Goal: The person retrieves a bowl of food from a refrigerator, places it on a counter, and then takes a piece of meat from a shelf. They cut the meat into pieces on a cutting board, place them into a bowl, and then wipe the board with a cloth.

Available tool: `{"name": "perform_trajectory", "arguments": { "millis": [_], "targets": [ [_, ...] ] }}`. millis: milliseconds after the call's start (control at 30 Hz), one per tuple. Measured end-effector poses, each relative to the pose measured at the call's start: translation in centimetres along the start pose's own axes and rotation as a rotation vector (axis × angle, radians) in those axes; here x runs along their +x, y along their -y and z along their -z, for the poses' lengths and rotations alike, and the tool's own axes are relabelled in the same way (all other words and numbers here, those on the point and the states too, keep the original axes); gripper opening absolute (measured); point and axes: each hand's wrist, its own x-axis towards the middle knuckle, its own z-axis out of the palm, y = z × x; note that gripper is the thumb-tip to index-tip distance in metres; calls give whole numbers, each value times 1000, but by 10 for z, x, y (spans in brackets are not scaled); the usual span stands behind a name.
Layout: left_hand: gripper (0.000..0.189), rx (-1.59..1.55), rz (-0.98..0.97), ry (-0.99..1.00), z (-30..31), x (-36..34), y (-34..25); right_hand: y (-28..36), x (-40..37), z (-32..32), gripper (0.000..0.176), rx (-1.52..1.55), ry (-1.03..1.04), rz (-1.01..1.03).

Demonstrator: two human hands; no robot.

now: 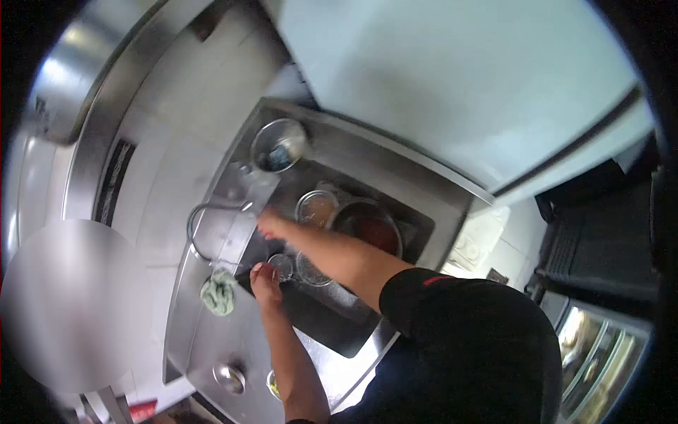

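My left hand [265, 284] is over the sink's near-left edge, its fingers curled at the rim of a small round bowl [281, 267]. Beside those fingers, a thin metal piece reaches out from the base of the curved faucet [192, 230]. My right hand [272, 225] is smeared by motion just below the spout end; what it holds, if anything, I cannot make out. Under my right forearm stand a round bowl with light brownish contents [318, 210], a large pot with reddish-brown contents [374, 230] and another round container [311, 270], partly covered by the arm.
A metal pot [280, 145] with something bluish inside stands at the sink's far corner. A green cloth [218, 292] lies by the faucet base. Farther along the steel counter [194, 332] is a shiny metal bowl [229, 378]. A large pale panel [452, 92] borders the sink.
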Motion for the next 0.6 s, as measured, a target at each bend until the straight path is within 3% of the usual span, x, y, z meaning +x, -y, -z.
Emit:
{"name": "perform_trajectory", "arguments": {
  "millis": [67,167,233,300,367,433,467,567,600],
  "targets": [
    [10,-2,45,38,-11,-34,-22,-37,-50,-11,31,-105,91,55],
    [17,-202,150,239,-6,-29,9,-76,-130,-37,37,-298,236,179],
    [45,-146,270,271,34,-2,31,-74,-186,-36,45,-346,244,184],
    [47,-1037,422,342,13,-41,48,-63,-245,-27,59,-408,164,197],
    [48,-260,273,654,-27,-135,3,-60,-303,-20,76,-459,-61,252],
    [45,-225,234,800,-51,-165,5,-68,-350,-17,44,-522,-521,559],
    [43,-214,198,877,-69,-180,2,-65,-371,-14,38,-560,-749,725],
    [39,-210,205,1034,-126,-311,-9,-43,-500,31,36,-850,-728,857],
    [37,-89,173,885,-137,-400,-25,-46,-554,40,35,-756,-824,807]
  ]
}}
